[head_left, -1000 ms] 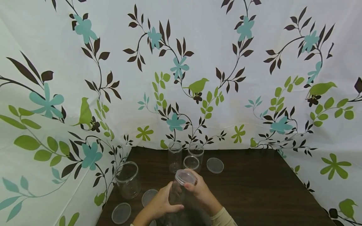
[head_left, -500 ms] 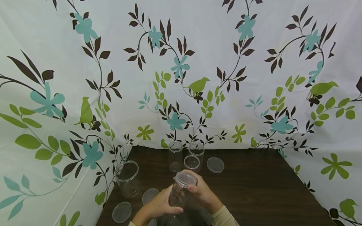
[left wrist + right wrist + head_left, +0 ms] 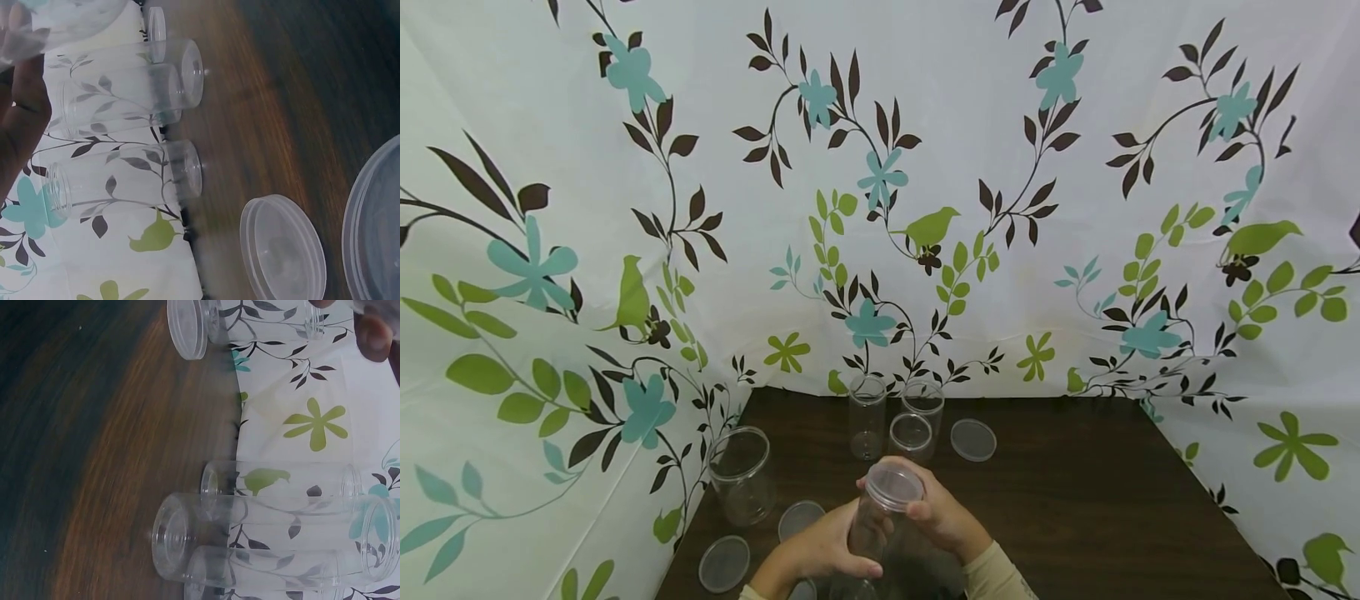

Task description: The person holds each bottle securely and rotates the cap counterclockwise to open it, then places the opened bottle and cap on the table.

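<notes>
A clear plastic jar [image 3: 867,533] is held upright, slightly tilted, above the front of the table. My left hand [image 3: 820,543] grips its body, the thumb across the near side. On the jar's mouth sits a translucent round lid [image 3: 895,485]. My right hand [image 3: 946,518] holds this lid by its rim, thumb on the near right side and fingers behind. Whether the lid is screwed tight cannot be seen. The left wrist view catches part of the held jar [image 3: 75,22] beside dark, shadowed fingers [image 3: 28,106]. A right fingertip [image 3: 374,339] shows in the right wrist view.
Three clear jars stand at the back, one of them a tall jar [image 3: 867,425]. A wide jar [image 3: 741,487] stands at the left. Loose lids lie about, including a left lid [image 3: 724,564] and a back lid [image 3: 973,439]. A patterned curtain [image 3: 970,150] borders the dark table [image 3: 1075,500].
The right thumb has moved round the lid's rim toward the near right, and its fingers have shifted behind it. The left hand keeps its grip on the jar.
</notes>
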